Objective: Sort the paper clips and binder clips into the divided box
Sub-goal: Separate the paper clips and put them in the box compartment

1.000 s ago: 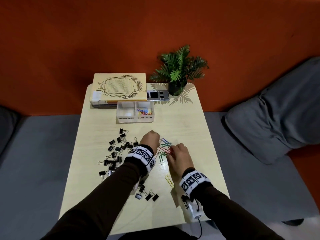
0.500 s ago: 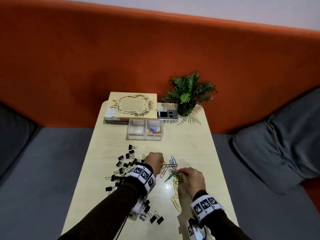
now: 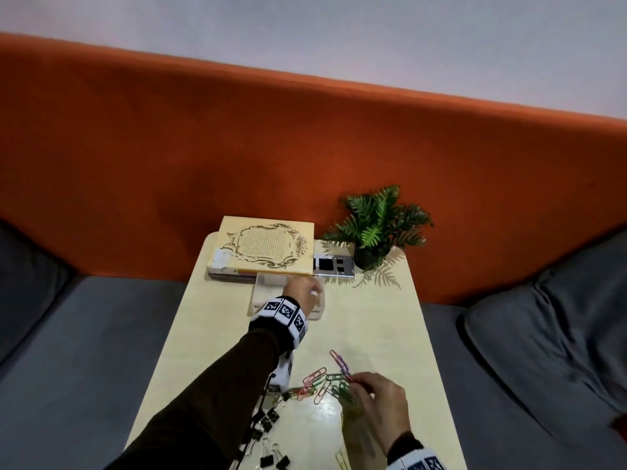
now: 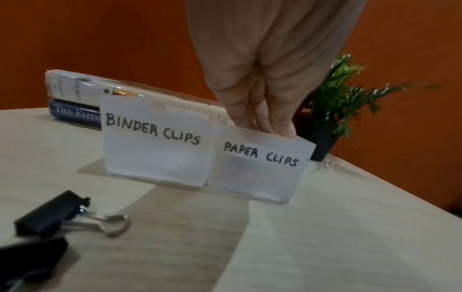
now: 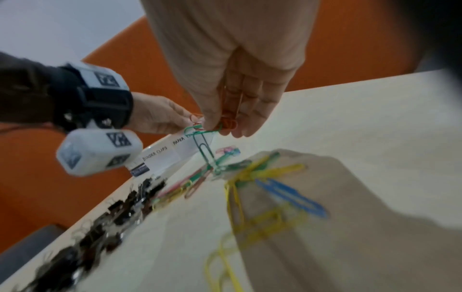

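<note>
In the head view, the divided box (image 3: 261, 293) stands at the far part of the bench (image 3: 373, 327), just in front of two stacked books (image 3: 268, 245). A small plant (image 3: 376, 225) and a grey flat device (image 3: 334, 265) are behind it on the right. The left hand (image 3: 302, 293) is over the box and hides most of it. Near the front, about seven loose paper clips (image 3: 319, 385) lie in a heap, most with the long axis going diagonally away and to the right. The right hand (image 3: 380, 401) is at this heap. Several binder clips (image 3: 271, 422) lie at the left front, partly hidden by the left sleeve.

In the left wrist view, the box has two compartments, marked "BINDER CLIPS" and "PAPER CLIPS". The fingers (image 4: 265, 118) of the left hand are straight, pressed together and reach down into the paper clip compartment; I cannot tell if they hold something. Two binder clips lie in front.

In the right wrist view, the right hand pinches a red clip (image 5: 228, 122) and a green clip (image 5: 203, 146); the green clip hangs down, long axis nearly vertical. Yellow clips (image 5: 262, 173) and one blue clip (image 5: 290, 195) lie below, blurred.
</note>
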Available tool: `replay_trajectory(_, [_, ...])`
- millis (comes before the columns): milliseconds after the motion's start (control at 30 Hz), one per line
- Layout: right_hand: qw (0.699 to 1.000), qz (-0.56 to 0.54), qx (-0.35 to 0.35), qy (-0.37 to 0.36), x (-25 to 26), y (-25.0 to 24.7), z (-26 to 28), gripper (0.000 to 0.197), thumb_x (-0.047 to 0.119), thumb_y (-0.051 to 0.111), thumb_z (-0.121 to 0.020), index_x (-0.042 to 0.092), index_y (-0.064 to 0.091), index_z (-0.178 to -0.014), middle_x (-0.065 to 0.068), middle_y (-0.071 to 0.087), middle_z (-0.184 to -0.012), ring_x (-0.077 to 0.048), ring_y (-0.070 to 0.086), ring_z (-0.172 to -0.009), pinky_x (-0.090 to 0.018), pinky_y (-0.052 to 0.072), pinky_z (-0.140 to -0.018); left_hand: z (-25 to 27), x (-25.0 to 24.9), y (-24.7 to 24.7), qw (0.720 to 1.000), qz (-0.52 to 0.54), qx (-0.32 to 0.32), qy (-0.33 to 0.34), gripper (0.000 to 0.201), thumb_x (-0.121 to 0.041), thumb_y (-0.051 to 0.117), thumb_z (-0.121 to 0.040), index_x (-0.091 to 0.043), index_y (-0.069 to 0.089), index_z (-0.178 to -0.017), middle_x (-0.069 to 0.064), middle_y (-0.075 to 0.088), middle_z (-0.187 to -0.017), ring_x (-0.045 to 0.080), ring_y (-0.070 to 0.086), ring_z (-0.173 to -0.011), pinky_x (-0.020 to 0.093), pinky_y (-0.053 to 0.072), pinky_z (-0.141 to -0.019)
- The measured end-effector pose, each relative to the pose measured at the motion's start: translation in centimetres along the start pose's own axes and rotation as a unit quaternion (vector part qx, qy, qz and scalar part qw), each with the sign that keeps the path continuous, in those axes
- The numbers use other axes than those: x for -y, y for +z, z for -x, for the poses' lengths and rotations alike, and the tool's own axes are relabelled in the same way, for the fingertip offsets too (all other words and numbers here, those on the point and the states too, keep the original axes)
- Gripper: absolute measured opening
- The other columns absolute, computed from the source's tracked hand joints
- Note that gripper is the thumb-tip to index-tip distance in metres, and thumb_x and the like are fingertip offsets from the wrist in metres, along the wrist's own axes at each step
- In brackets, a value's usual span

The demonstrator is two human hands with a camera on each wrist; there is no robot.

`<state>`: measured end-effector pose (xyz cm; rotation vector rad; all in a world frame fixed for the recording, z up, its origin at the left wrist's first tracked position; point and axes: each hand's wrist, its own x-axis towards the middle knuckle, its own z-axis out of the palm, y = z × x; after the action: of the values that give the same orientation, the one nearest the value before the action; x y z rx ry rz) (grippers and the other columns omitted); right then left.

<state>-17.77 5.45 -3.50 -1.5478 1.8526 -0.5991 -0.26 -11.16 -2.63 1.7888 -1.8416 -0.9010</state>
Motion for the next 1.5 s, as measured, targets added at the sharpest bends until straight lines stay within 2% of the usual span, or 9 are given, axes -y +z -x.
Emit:
replay_trajectory(200, [0.996,-0.046,-0.041,-0.057,5.2,-1.2,-6.4,0.009,0.007,0.068,-0.079,0.010,0.074,-0.086,-0.009,0.076,-0.087,-0.021,0.068,-0.081,-0.031,0.054,-0.080,4.9,1.4,-1.3,0.998,0.033,-0.056,-0.002,0.031,0.005,0.049,-0.088,-0.008,0.070,-0.107,0.011,0.071,-0.115,0.026,0.065,-0.108,0.032,0.050,-0.098])
replay_trajectory(533, [0.995,0.064,0.030,-0.064,10.8,1.6,-14.1,0.029,0.023,0.058,-0.088,0.003,0.064,-0.108,-0.021,0.068,-0.109,-0.034,0.062,-0.101,-0.038,0.049,-0.088,15.4,4.2,-0.2,0.997,-0.067,0.016,0.016,0.030,0.002,0.050,-0.087,-0.008,0.067,-0.110,0.010,0.070,-0.111,0.025,0.064,-0.106,0.031,0.052,-0.092])
replay_trajectory(667, [0.973,0.137,0.090,-0.161,7.1,1.3,-9.0,0.029,0.014,0.047,-0.093,0.009,0.054,-0.121,-0.015,0.059,-0.125,-0.031,0.057,-0.110,-0.037,0.045,-0.095,18.6,5.3,1.3,0.965,-0.244,0.037,0.095,0.054,0.002,0.081,-0.057,-0.016,0.070,-0.106,0.003,0.074,-0.111,0.021,0.069,-0.105,0.040,0.057,-0.086])
replay_trajectory(767, [0.911,0.236,0.180,-0.286,2.5,2.5,-3.1,0.038,0.017,0.036,-0.092,0.017,0.046,-0.129,-0.010,0.052,-0.135,-0.029,0.045,-0.127,-0.048,0.037,-0.105,20.5,5.8,2.5,0.942,-0.306,0.119,0.071,0.076,0.003,0.058,-0.078,-0.015,0.030,-0.146,0.000,0.025,-0.157,0.024,0.023,-0.146,0.058,0.021,-0.114])
replay_trajectory(867, [0.860,0.326,0.260,-0.296,-0.3,3.6,-0.6,0.054,0.027,0.021,-0.087,0.027,0.024,-0.141,0.001,0.028,-0.153,-0.024,0.018,-0.143,-0.058,0.014,-0.113,21.5,5.9,2.5,0.918,-0.360,0.162,0.045,0.077,0.003,0.042,-0.088,-0.012,0.000,-0.150,0.001,-0.006,-0.161,0.024,-0.005,-0.149,0.058,-0.003,-0.117])
replay_trajectory(1000, [0.907,0.290,0.220,-0.212,-0.6,2.5,-1.5,0.054,0.022,0.036,-0.096,0.029,0.013,-0.144,0.005,0.008,-0.157,-0.018,0.000,-0.145,-0.053,0.006,-0.115,23.0,6.8,2.0,0.918,-0.376,0.118,0.048,0.077,-0.012,0.078,-0.064,-0.012,0.049,-0.135,0.003,0.046,-0.146,0.025,0.042,-0.137,0.063,0.032,-0.105])
replay_trajectory(1100, [0.938,0.248,0.187,-0.155,-0.8,1.1,-3.8,0.059,0.018,0.043,-0.093,0.021,0.014,-0.145,-0.002,0.012,-0.157,-0.021,0.006,-0.144,-0.049,0.015,-0.115,21.9,6.3,2.9,0.940,-0.316,0.040,0.118,0.063,-0.010,0.085,-0.055,-0.011,0.066,-0.115,0.006,0.069,-0.120,0.023,0.066,-0.111,0.047,0.052,-0.092])
replay_trajectory(1333, [0.908,0.302,0.227,-0.182,-1.8,0.6,-4.3,0.051,0.022,0.044,-0.091,0.018,0.029,-0.139,-0.007,0.034,-0.144,-0.027,0.031,-0.132,-0.045,0.038,-0.101,13.8,1.2,5.8,0.958,-0.231,0.156,0.070,0.076,-0.020,0.065,-0.086,-0.011,0.020,-0.147,0.011,0.030,-0.150,0.032,0.035,-0.130,0.044,0.046,-0.101])
replay_trajectory(1500, [0.931,0.259,0.217,-0.136,-3.2,-1.9,-1.0,0.068,0.049,0.057,-0.079,0.026,0.030,-0.137,0.001,0.031,-0.147,-0.022,0.030,-0.134,-0.045,0.033,-0.106,12.8,2.2,5.5,0.938,-0.266,0.212,0.063,0.068,-0.018,0.071,-0.081,-0.011,0.036,-0.139,0.012,0.030,-0.149,0.034,0.035,-0.128,0.043,0.043,-0.104])
